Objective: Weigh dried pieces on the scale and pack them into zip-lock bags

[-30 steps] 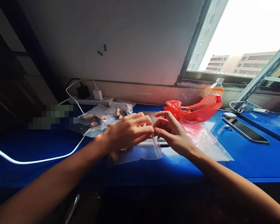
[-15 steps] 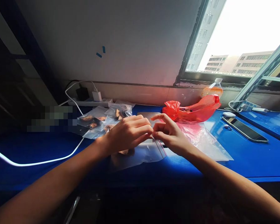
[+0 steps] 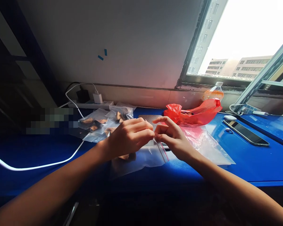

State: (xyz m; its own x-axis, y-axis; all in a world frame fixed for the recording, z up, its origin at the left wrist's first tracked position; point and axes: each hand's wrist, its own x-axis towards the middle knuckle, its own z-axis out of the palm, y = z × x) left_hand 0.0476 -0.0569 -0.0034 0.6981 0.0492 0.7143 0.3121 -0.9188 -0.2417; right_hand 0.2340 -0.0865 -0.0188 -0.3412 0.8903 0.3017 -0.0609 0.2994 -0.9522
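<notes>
A clear zip-lock bag (image 3: pixel 143 158) with a red-striped seal hangs over the near part of the blue table, with brown dried pieces (image 3: pixel 127 156) inside it. My left hand (image 3: pixel 135 133) is closed on the bag's zip edge, its fingers curled together. Right beside it, my right hand (image 3: pixel 171 135) pinches the same edge between thumb and fingers, the index finger stretched out above. The fingertips of both hands nearly meet. Part of the seal is hidden behind them. Behind my hands lies a flat greyish-brown object (image 3: pixel 151 118), mostly covered.
Filled zip-lock bags (image 3: pixel 97 121) lie at the left near a power strip (image 3: pixel 106 104). A red plastic bag (image 3: pixel 200 113) rests on the right, behind flat clear bags (image 3: pixel 209 147). A phone (image 3: pixel 247 131), an earphone case (image 3: pixel 229 117) and an orange drink bottle (image 3: pixel 213 93) are further right. A white cable (image 3: pixel 37 167) crosses the left.
Both hands stay at the bag's edge and have barely moved. The view has tilted slightly, so most things appear a little lower.
</notes>
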